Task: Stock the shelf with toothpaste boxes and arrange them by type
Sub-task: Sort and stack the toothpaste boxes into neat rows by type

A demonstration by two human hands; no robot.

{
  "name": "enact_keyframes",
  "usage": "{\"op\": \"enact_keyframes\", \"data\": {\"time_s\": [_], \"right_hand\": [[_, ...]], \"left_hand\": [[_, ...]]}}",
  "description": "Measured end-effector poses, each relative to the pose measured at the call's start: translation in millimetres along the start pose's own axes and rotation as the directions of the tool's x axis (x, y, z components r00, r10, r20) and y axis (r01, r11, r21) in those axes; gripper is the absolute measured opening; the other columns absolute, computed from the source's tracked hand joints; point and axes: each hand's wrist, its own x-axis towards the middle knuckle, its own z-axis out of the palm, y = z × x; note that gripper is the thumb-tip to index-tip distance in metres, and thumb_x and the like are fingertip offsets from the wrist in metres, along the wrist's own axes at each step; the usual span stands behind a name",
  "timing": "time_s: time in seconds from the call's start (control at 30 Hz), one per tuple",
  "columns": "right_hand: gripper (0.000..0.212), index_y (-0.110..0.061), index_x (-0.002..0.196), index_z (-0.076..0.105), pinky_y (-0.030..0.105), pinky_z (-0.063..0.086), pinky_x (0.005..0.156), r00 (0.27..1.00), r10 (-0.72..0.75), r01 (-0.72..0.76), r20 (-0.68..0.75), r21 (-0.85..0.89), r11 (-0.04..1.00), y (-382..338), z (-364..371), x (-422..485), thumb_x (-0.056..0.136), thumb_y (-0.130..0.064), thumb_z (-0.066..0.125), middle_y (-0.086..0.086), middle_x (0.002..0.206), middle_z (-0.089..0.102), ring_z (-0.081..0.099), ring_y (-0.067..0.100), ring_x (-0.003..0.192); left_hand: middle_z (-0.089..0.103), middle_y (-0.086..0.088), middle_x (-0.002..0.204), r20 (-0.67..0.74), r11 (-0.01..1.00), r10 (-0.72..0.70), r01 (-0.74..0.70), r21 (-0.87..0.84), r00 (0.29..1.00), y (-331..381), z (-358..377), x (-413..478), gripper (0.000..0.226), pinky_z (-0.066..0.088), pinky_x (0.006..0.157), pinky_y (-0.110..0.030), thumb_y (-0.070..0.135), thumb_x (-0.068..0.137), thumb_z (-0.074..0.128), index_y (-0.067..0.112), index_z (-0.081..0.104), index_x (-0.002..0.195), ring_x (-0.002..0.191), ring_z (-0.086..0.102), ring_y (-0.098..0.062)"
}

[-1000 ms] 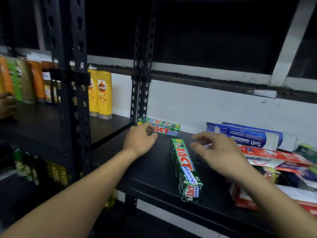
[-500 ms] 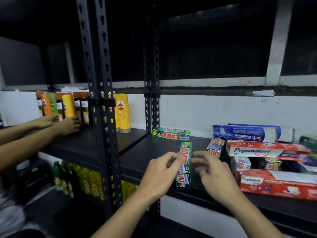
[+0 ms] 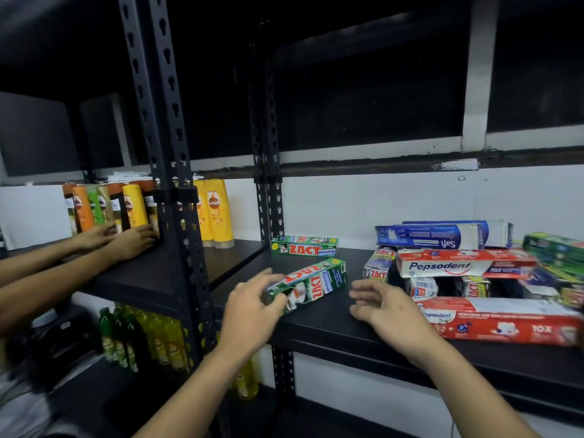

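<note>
Grips a green Zact box at its near, left end with the left hand, fingers curled over the top. Holds that box tilted, far end higher and pointing right toward the wall. Seems to have it lifted clear of the black shelf, though blur makes contact hard to judge. Carries nothing in the right hand: fingers loosely spread and slightly bent, just right of the box and apart from it, above the front part of the shelf. Hands apart, box between them

Faces a second Zact box lying flat at the back of the shelf by the white wall, just beside the rear upright post. Has to the right a loose heap: a blue box on top at the back, a red-and-white Pepsodent box under it, a larger Pepsodent box near the shelf's front edge, small Zact boxes end-on at the heap's left side, green boxes at the far right

Takes in, on the neighbouring shelf to the left, yellow shampoo bottles standing upright and another person's hands at a row of coloured bottles; below, green and yellow bottles
</note>
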Motion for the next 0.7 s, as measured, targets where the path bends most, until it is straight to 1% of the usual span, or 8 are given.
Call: {"op": "enact_keyframes", "data": {"time_s": [0.07,0.17,0.23,0.3,0.33,0.43,0.6,0.7], "right_hand": [[0.036,-0.033,0.109,0.062,0.033,0.049,0.101,1.000,-0.010,0.010,-0.007,-0.021,1.000,1.6,2.5,0.6,0.081,-0.015,0.075,-0.010,0.107,0.070,0.065,0.006,0.103],[0.036,-0.033,0.110,0.062,0.031,0.049,0.100,0.999,-0.034,0.033,-0.012,-0.077,0.996,2.8,5.0,1.2,0.080,-0.018,0.075,-0.013,0.107,0.069,0.063,0.003,0.103],[0.037,-0.030,0.113,0.062,0.030,0.049,0.100,0.999,-0.034,0.033,-0.011,-0.098,0.995,2.3,5.4,1.7,0.081,-0.019,0.075,-0.013,0.107,0.068,0.062,0.002,0.103],[0.036,-0.029,0.112,0.062,0.029,0.049,0.100,0.999,-0.030,0.028,-0.017,-0.093,0.995,2.4,5.2,1.8,0.081,-0.019,0.075,-0.013,0.107,0.068,0.062,0.002,0.103],[0.035,-0.030,0.112,0.062,0.029,0.049,0.100,0.999,-0.031,0.029,-0.018,-0.087,0.996,3.0,5.1,1.7,0.081,-0.019,0.075,-0.013,0.106,0.068,0.062,0.002,0.103],[0.035,-0.030,0.112,0.062,0.029,0.050,0.099,0.999,-0.032,0.031,-0.018,-0.084,0.996,4.0,5.4,1.7,0.081,-0.021,0.074,-0.014,0.106,0.067,0.062,0.001,0.103],[0.042,-0.026,0.117,0.064,0.026,0.049,0.098,0.999,-0.043,0.041,-0.032,-0.071,0.997,3.2,6.0,1.1,0.077,-0.026,0.078,-0.014,0.106,0.067,0.061,0.001,0.102],[0.052,-0.027,0.118,0.064,0.026,0.049,0.098,0.999,-0.049,0.048,-0.019,-0.069,0.996,2.0,5.4,-1.1,0.070,-0.033,0.084,-0.014,0.105,0.068,0.061,0.000,0.103]], "left_hand": [[0.066,0.013,0.123,-0.081,0.999,0.009,-0.005,0.045,0.997,-14.3,-4.4,4.2,0.029,0.054,0.087,-0.037,0.028,0.086,0.071,0.031,0.072,0.115,0.094,0.063,-0.011],[0.069,0.014,0.092,-0.094,0.998,0.034,-0.029,0.049,0.995,-22.7,-11.8,9.0,0.026,0.055,0.078,-0.033,0.032,0.088,0.072,0.034,0.073,0.114,0.083,0.061,-0.003],[0.065,0.012,0.074,-0.084,0.995,0.026,-0.018,0.100,0.996,-24.7,-16.5,13.4,0.025,0.052,0.073,-0.032,0.040,0.089,0.070,0.039,0.073,0.113,0.082,0.059,-0.011],[0.063,0.007,0.059,-0.087,0.991,-0.039,0.050,0.127,0.995,-31.3,-18.9,19.8,0.020,0.052,0.072,-0.034,0.050,0.090,0.063,0.040,0.076,0.102,0.082,0.060,-0.020],[0.062,0.007,0.055,-0.092,0.988,-0.076,0.087,0.131,0.993,-35.9,-19.3,22.2,0.025,0.053,0.072,-0.036,0.054,0.091,0.059,0.038,0.077,0.087,0.079,0.062,-0.022],[0.058,0.006,0.049,-0.116,0.980,-0.156,0.169,0.108,0.981,-42.7,-15.5,18.8,0.050,0.051,0.069,-0.039,0.057,0.093,0.053,0.025,0.061,0.055,0.068,0.063,-0.024],[0.065,0.013,0.056,-0.168,0.980,-0.183,0.193,0.048,0.969,-18.5,-5.2,2.8,0.036,0.052,0.065,-0.035,0.047,0.091,0.060,0.025,0.063,0.062,0.063,0.062,-0.008],[0.065,0.010,0.059,-0.184,0.973,-0.197,0.215,0.082,0.963,7.3,1.1,-5.5,0.026,0.051,0.062,-0.031,0.047,0.084,0.062,0.028,0.063,0.068,0.065,0.062,-0.011]]}}
